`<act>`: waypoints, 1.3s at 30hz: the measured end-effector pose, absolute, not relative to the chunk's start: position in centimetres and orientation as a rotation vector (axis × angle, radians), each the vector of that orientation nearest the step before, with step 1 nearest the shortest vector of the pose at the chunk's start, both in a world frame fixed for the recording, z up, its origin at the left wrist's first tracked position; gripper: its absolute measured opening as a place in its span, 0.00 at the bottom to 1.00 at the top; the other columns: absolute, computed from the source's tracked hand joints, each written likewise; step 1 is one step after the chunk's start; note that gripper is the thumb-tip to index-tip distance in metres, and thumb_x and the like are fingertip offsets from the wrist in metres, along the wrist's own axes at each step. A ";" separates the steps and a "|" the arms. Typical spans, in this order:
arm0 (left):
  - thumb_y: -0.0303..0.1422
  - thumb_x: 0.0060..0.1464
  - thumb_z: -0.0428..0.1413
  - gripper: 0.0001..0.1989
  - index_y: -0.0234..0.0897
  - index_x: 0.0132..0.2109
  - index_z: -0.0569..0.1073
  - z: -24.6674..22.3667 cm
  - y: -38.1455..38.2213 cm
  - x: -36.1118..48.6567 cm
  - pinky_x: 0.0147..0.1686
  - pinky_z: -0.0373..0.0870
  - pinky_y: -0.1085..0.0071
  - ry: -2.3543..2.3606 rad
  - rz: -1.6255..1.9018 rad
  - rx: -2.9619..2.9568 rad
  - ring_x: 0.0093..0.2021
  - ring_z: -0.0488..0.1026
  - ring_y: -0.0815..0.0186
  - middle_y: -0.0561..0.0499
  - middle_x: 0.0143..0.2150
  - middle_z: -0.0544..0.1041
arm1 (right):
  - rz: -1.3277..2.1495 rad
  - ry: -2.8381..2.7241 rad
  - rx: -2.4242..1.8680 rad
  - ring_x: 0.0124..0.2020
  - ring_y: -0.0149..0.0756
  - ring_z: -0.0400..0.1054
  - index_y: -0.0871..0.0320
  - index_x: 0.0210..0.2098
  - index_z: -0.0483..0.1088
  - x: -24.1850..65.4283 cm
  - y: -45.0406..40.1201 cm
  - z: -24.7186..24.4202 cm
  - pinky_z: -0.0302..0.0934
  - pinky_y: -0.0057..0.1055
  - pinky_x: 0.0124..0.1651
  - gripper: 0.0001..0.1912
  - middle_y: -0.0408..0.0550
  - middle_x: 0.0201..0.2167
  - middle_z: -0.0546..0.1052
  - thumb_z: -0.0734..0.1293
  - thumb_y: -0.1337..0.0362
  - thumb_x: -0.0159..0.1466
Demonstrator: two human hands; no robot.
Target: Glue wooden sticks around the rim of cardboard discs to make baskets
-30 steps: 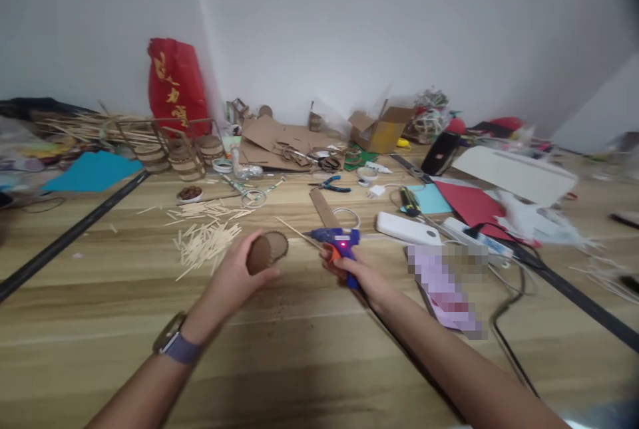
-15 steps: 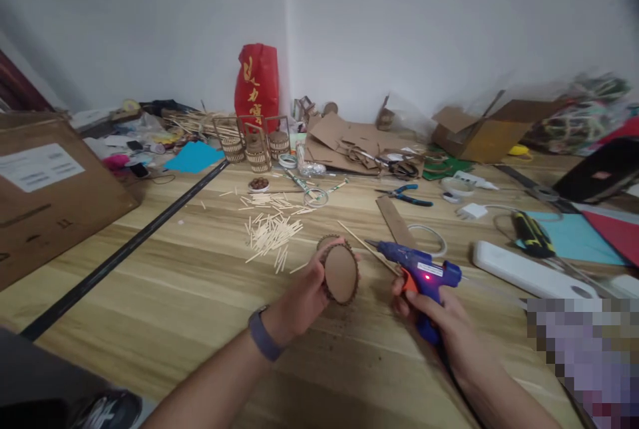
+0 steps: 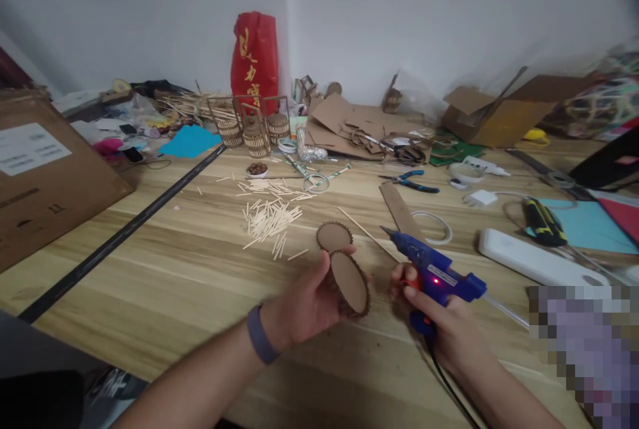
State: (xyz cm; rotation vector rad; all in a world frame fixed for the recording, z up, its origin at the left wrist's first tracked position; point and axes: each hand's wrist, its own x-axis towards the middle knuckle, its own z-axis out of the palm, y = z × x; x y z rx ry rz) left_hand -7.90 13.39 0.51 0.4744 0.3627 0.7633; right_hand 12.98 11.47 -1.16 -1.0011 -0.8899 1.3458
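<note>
My left hand (image 3: pixel 312 302) grips a round cardboard disc (image 3: pixel 350 283) with a ridged brown edge, tilted so its flat face shows. Just beyond it a second similar cardboard disc (image 3: pixel 334 237) lies on the wooden table. In my right hand (image 3: pixel 434 309) is a blue hot glue gun (image 3: pixel 434 266), its red light lit and its nozzle pointing up and left; the fingers wrap round the handle and orange trigger. A clear glue stick juts from its back. A thin wooden stick (image 3: pixel 367 233) lies between the far disc and the gun.
Short wooden sticks (image 3: pixel 272 219) lie in a pile ahead, near a small dish of brown beads (image 3: pixel 257 169). Small stick baskets (image 3: pixel 256 140) stand behind. Pliers (image 3: pixel 412 181), a cardboard strip (image 3: pixel 399 208) and a white power strip (image 3: pixel 536 263) are to the right; a carton (image 3: pixel 54 176) is at left.
The disc in my left hand has moved slightly right and tilted, and the second disc behind it shows more fully. The glue gun's nozzle has swung away to the right.
</note>
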 end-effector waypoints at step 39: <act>0.33 0.55 0.61 0.42 0.45 0.69 0.46 1.3 11.0 -8.0 0.67 0.45 0.53 0.457 0.817 2.003 0.69 0.48 0.50 0.43 0.70 0.51 | 1.496 -0.718 -1.106 0.25 0.31 0.64 0.55 0.32 0.70 12.1 10.1 -0.7 0.58 0.28 0.28 0.22 0.38 0.23 0.71 0.80 0.63 0.40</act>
